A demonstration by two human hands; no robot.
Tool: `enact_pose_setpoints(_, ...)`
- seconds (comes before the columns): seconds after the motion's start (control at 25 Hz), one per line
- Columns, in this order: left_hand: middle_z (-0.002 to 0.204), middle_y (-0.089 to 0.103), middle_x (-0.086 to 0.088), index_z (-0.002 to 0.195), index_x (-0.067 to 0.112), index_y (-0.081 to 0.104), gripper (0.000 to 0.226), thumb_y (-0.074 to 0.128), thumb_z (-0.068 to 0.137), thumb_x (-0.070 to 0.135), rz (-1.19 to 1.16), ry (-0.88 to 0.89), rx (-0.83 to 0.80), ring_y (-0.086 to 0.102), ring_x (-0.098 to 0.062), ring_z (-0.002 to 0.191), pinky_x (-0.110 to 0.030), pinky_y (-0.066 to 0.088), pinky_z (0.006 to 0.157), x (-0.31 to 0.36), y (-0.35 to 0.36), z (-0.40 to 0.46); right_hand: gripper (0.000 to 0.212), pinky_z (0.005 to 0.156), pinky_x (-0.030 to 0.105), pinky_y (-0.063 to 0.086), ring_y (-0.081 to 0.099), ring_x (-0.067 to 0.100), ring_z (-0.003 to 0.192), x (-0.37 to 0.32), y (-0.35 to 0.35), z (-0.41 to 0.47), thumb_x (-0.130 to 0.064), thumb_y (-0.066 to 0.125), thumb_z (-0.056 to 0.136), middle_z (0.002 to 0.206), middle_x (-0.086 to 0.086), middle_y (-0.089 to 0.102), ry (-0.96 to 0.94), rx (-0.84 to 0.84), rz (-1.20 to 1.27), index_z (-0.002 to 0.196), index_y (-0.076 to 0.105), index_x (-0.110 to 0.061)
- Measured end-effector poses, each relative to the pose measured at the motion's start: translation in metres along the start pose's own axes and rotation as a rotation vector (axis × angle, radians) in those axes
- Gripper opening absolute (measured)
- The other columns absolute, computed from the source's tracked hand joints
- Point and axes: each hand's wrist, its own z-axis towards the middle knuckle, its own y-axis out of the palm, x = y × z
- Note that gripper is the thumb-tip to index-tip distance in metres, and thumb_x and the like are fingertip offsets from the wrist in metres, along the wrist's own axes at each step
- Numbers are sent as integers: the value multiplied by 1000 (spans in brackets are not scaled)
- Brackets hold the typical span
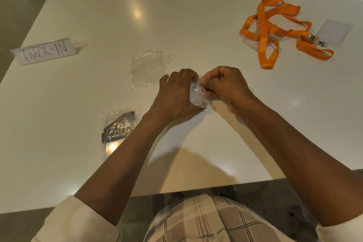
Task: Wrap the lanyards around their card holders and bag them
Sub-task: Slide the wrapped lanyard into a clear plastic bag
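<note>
Head view, looking down on a white surface [186, 15]: both hands meeting just ahead of centre over a small clear bag [196, 95]. Left hand [176, 98] closed around the bag's left side, knuckles up, steadying it just off or against the surface; cannot tell which. Right hand [224, 84] pinched shut at the bag's mouth, fingertips on a metal clip [203, 89] that shows at the opening; whatever lanyard and card holder belong to it mostly hidden by the fingers. Probably the bagging step for a second set, the bundle nearly inside. Nearer the body and to the left, one finished bag with a black lanyard [117, 128] lying flat. Beyond the hands, an empty crumpled bag [150, 68] waiting. Far right, an orange lanyard [275, 29] sprawled loose, with clear card holders [335, 31] beside and partly under it, not yet wrapped. Far left, a folded CHECK-IN sign [46, 51], well apart from the work. To do the step well: mouth held wide with the left thumb, clip pushed in last so that it does not snag or pierce the thin film, wrapped turns kept tight while sliding, then air pressed out before laying it beside the finished bag.
</note>
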Motion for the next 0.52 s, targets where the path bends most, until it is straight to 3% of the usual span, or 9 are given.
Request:
enact_pose_setpoints(0.16, 110, 59, 2, 117, 15, 53, 72, 58, 66, 66, -7, -2, -25, 57, -23, 100, -53, 40, 97, 1, -2, 3, 10, 54, 28, 56, 63, 9, 49, 0, -2, -4, -15, 78, 79, 67, 4, 71, -41, 19, -55, 82, 72, -8)
enact_pose_setpoints(0.32, 107, 59, 4, 115, 16, 54, 65, 60, 69, 62, -26, 12, -5, 58, -20, 98, -53, 42, 96, 1, -5, 7, 4, 59, 25, 55, 68, 9, 63, -2, -2, -6, -12, 74, 82, 75, 1, 73, -121, -22, -81, 85, 75, -14)
enact_pose_setpoints(0.44, 102, 62, 6, 113, 16, 56, 58, 67, 72, 55, -175, 21, 75, 61, -16, 90, -47, 49, 85, -3, -8, 8, 14, 64, 26, 55, 70, 13, 75, -9, -5, -3, -8, 65, 89, 83, 0, 75, -221, -103, -50, 91, 76, -16)
enact_pose_setpoints(0.52, 103, 61, 11, 116, 18, 56, 55, 73, 74, 50, -295, 2, 90, 60, -10, 90, -36, 52, 84, -6, -17, 8, 24, 68, 17, 52, 66, 4, 78, -14, -14, -1, -4, 60, 90, 92, -8, 74, -345, -110, -213, 94, 75, -22)
